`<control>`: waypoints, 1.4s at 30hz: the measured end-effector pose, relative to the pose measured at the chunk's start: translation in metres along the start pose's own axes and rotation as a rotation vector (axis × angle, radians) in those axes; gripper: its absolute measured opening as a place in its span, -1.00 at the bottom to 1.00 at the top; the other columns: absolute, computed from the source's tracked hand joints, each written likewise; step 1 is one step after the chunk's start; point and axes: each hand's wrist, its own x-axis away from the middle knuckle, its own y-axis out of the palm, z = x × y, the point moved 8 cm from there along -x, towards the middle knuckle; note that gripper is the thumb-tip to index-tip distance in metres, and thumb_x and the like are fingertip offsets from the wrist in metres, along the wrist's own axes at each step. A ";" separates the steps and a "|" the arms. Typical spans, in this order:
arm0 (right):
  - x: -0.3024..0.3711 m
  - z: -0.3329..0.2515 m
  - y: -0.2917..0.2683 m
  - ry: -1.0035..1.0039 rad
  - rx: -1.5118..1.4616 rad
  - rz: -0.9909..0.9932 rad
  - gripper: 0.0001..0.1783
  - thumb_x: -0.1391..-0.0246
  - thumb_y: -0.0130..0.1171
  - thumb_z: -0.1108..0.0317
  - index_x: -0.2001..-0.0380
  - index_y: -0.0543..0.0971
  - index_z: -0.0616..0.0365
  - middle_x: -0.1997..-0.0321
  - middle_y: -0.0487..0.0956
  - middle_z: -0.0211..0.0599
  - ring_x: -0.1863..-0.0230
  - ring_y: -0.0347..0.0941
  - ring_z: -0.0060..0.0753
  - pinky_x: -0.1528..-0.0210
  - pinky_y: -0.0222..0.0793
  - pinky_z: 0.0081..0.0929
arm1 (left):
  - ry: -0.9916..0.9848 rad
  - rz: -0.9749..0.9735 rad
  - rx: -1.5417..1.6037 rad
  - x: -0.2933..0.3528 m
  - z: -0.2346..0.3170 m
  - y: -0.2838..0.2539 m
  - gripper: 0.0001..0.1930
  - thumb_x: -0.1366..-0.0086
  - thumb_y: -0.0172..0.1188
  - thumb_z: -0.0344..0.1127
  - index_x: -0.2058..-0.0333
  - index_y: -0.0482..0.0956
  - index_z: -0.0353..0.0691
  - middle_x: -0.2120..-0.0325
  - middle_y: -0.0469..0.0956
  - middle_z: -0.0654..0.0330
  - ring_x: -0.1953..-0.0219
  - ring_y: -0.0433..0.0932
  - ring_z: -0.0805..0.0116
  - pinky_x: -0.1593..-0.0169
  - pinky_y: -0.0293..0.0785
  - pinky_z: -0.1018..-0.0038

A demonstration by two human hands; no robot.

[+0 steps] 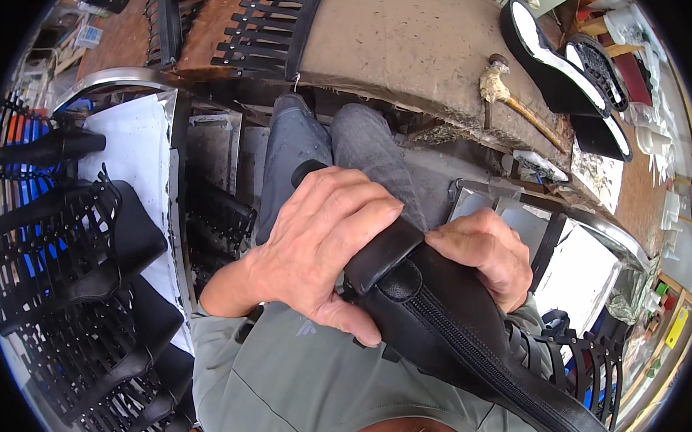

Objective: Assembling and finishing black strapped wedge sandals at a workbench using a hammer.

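A black leather boot (450,308) with a long zipper and a row of straps lies across my lap and chest, its shaft running to the lower right. My left hand (316,244) is wrapped over its foot end, fingers across the top and thumb below, beside the padded heel band (382,253). A dark rounded end (307,170) pokes out beyond the knuckles. On the other side, my right hand (487,256) is curled with its thumb pressed to the leather by the band's edge. The right fingertips are partly hidden.
Ahead stands a worn workbench (400,40) with a hammer (511,101), black wedge soles (551,60) and strappy black uppers (265,34). Several strapped boots (94,281) crowd the left side, by a white board (138,140). A metal-edged tray (580,275) is at right.
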 end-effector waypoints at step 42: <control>0.005 0.152 0.043 0.596 -0.691 -0.094 -0.70 -0.10 0.13 0.37 0.11 0.49 0.25 0.10 0.54 -0.10 0.12 0.54 -0.32 0.11 0.47 -0.42 | -0.526 0.139 0.391 0.013 -0.097 0.000 -0.31 -0.19 0.21 0.18 0.03 0.39 -0.41 0.31 0.54 0.05 0.22 0.53 0.31 0.12 0.43 0.42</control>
